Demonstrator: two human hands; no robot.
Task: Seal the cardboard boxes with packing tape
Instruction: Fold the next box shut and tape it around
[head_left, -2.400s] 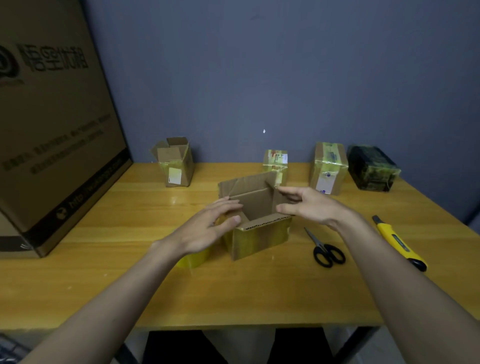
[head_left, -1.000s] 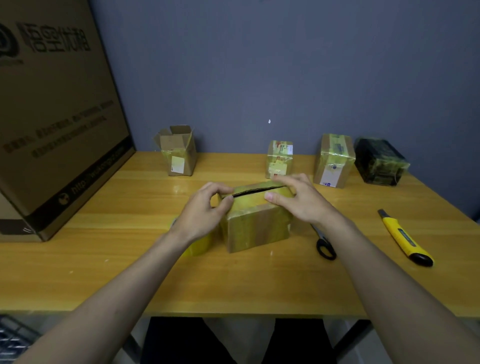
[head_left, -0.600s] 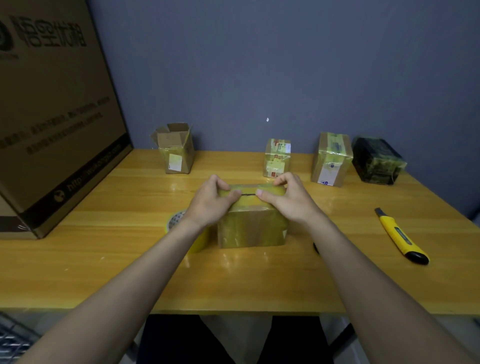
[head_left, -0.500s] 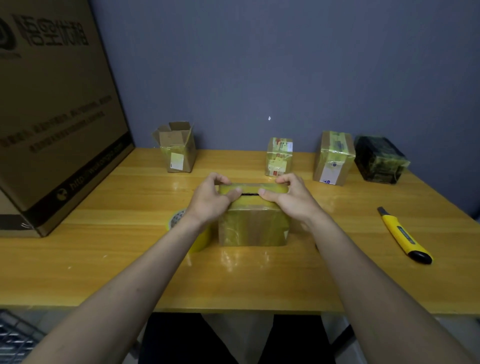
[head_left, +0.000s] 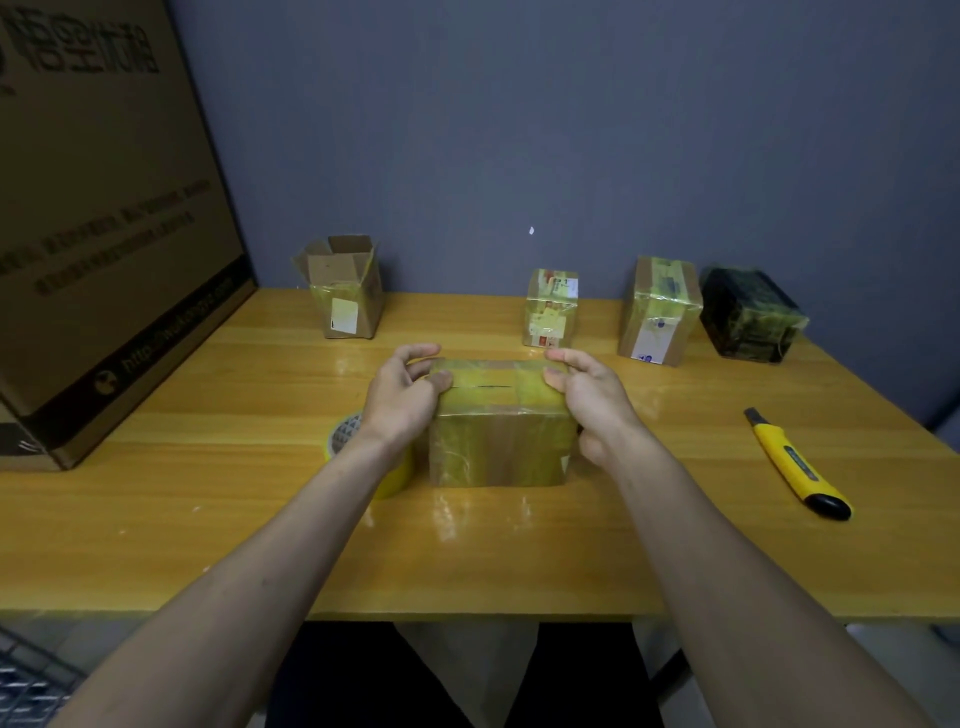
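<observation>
A small cardboard box (head_left: 498, 441), wrapped in yellowish tape, stands at the middle of the wooden table (head_left: 260, 519). Its top flaps are folded down, with a thin dark slit left along the seam. My left hand (head_left: 402, 395) grips the box's top left end, thumb on the top and fingers curled toward the far edge. My right hand (head_left: 592, 397) grips the top right end, fingers over the top and thumb low at the near corner. A yellow tape roll (head_left: 363, 452) lies just left of the box, partly hidden behind my left wrist.
A yellow utility knife (head_left: 795, 465) lies at the right. Along the wall stand an open-topped box (head_left: 343, 288), two taped boxes (head_left: 550, 309) (head_left: 660, 312) and a black wrapped package (head_left: 750, 314). A large carton (head_left: 104, 208) fills the left side.
The box's flaps, open at first, have been folded down. Both hands then slid from the middle of the seam outward to the box's two ends.
</observation>
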